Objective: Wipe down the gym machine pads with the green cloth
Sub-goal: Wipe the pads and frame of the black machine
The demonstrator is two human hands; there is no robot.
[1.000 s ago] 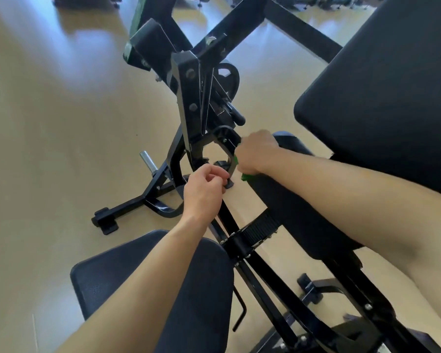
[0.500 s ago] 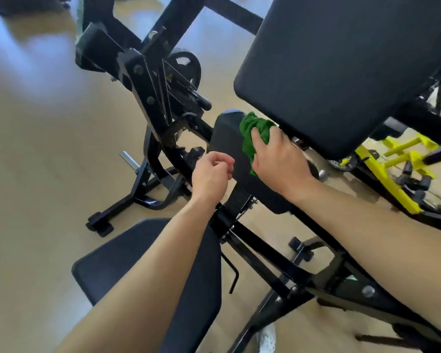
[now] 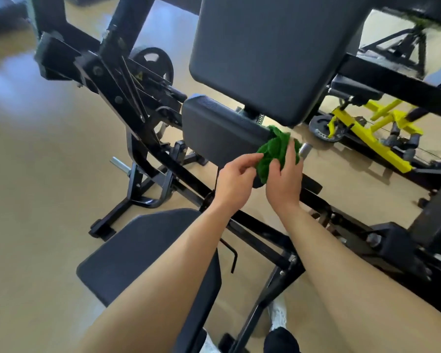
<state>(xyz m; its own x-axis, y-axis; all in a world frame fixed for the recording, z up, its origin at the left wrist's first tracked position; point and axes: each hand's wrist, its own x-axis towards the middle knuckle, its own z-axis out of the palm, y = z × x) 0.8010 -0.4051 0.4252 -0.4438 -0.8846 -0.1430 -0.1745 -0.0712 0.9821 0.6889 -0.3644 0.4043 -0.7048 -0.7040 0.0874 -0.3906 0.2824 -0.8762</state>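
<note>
The green cloth (image 3: 275, 151) is now sitting at the small pad's (image 3: 222, 133) near corner instead of on its top, and the left hand (image 3: 236, 179) is now joining it.

In the head view, the right hand (image 3: 284, 184) is clasping the bunched green cloth, its grip closed round the fabric, while the left hand is pinching the near edge. The green cloth is hanging half off the small pad, so a loose regrip risks dropping it to the floor (image 3: 49, 174) or snagging the metal peg (image 3: 304, 149). One green cloth, two hands and three black pads are showing, including the big pad (image 3: 270, 54) and the seat pad (image 3: 148, 253).
</note>
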